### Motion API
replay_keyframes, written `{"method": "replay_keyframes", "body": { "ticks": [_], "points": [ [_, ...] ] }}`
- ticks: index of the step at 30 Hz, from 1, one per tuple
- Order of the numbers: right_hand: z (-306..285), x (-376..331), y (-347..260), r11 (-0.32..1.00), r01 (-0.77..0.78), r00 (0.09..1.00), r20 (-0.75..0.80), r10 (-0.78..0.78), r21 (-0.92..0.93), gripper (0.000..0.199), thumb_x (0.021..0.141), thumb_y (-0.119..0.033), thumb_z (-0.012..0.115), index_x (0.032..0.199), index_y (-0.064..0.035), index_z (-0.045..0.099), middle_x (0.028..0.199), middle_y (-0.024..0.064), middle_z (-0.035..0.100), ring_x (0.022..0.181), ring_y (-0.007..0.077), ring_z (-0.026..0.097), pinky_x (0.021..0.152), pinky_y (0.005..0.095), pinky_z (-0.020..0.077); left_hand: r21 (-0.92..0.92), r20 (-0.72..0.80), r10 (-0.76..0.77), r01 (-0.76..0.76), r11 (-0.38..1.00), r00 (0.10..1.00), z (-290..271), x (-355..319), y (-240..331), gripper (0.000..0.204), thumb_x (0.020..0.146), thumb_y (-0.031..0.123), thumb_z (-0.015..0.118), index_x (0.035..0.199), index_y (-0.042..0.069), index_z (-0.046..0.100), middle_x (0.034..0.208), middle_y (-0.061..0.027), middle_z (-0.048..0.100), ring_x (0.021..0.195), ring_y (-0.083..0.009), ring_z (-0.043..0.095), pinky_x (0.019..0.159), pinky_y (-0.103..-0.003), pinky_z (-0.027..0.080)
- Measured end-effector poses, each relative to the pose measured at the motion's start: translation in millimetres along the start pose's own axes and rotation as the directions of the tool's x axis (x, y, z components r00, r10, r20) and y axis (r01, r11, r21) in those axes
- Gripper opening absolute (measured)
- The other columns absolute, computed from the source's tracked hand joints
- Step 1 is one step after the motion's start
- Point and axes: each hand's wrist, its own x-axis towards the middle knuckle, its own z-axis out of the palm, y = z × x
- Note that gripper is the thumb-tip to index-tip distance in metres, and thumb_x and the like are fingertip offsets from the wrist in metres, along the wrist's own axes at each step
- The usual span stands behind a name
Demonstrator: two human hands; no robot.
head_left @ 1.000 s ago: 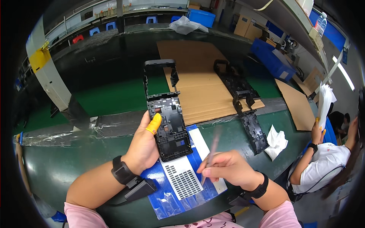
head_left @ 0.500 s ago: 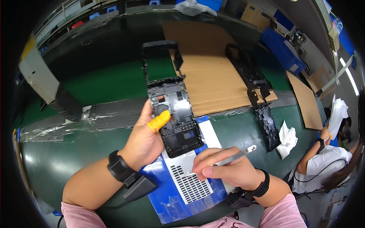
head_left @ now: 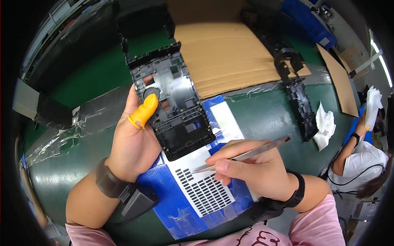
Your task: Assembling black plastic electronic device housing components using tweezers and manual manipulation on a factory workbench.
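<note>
My left hand (head_left: 137,131), a yellow finger cot (head_left: 144,110) on its thumb, grips a black plastic housing (head_left: 186,135) by its left side. Ribs, cutouts and small brass-coloured inserts cover the housing's inner face, and an open frame extends from its far end. In my right hand (head_left: 256,168) is a pair of metal tweezers (head_left: 262,148), pinched between thumb and fingers. Their tips reach the white sheet of small black rectangular stickers (head_left: 207,192); whether a sticker is between them I cannot tell. Beneath the sheet lies a blue taped board or box (head_left: 170,213).
Brown cardboard (head_left: 221,57) covers part of the green bench beyond the housing. More black housings (head_left: 301,106) lie to the right, beside a crumpled white tissue (head_left: 325,127). Another person (head_left: 359,164) sits at far right holding white material. A grey post (head_left: 28,98) stands at left.
The tweezer tips have moved over the upper part of the sticker sheet. The housing in my left hand appears larger and further left. The whole view has shifted.
</note>
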Motion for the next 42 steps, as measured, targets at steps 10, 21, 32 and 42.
{"method": "replay_keyframes", "body": {
  "ticks": [10,21,32,42],
  "points": [
    [6.1,0.8,13.3,0.997,0.068,0.995,-0.077,-0.071,-0.037,0.014,0.076,0.006,0.057,0.088,0.0025,0.052,0.080,0.0045,0.057,0.067,0.0039,0.052,0.053,0.0165,0.0420,0.014,-0.018,-0.036,0.036,0.999,0.999,-3.9,-0.3,-1.6,0.037,0.091,0.015,0.036,0.127,0.013,0.031,0.120,-0.0074,0.043,0.107,-0.0205,0.045,0.089,-0.038,0.040],
    [6.8,2.5,12.8,0.998,0.055,0.997,-0.050,-0.055,-0.009,0.013,0.077,0.007,0.056,0.087,0.0019,0.051,0.081,0.0046,0.057,0.067,0.0042,0.052,0.055,0.0167,0.0424,0.066,-0.012,-0.013,0.014,0.998,1.000,-3.4,1.2,-2.6,0.036,0.092,0.020,0.035,0.126,0.014,0.031,0.117,-0.0090,0.045,0.107,-0.0214,0.047,0.089,-0.039,0.041],
    [1.7,-0.1,-16.6,0.926,0.378,0.898,-0.245,-0.365,0.005,0.024,0.072,-0.007,0.066,0.084,-0.0027,0.045,0.074,0.0189,0.060,0.065,0.0205,0.058,0.057,0.0276,0.0468,0.084,-0.009,-0.053,0.054,0.995,0.999,24.5,-10.3,1.0,0.041,0.092,0.027,0.032,0.130,0.014,0.024,0.126,-0.0097,0.039,0.114,-0.0246,0.042,0.093,-0.043,0.038],
    [-6.0,-8.0,-9.6,0.932,0.364,0.927,-0.100,-0.362,-0.003,0.016,0.074,0.007,0.058,0.086,0.0013,0.048,0.079,0.0151,0.060,0.069,0.0122,0.056,0.061,0.0218,0.0450,0.099,-0.103,-0.225,0.235,0.967,0.969,49.7,-36.3,-6.8,0.047,0.092,0.027,0.031,0.133,0.015,0.014,0.130,-0.0136,0.034,0.114,-0.0290,0.043,0.091,-0.043,0.041]
  ]
}}
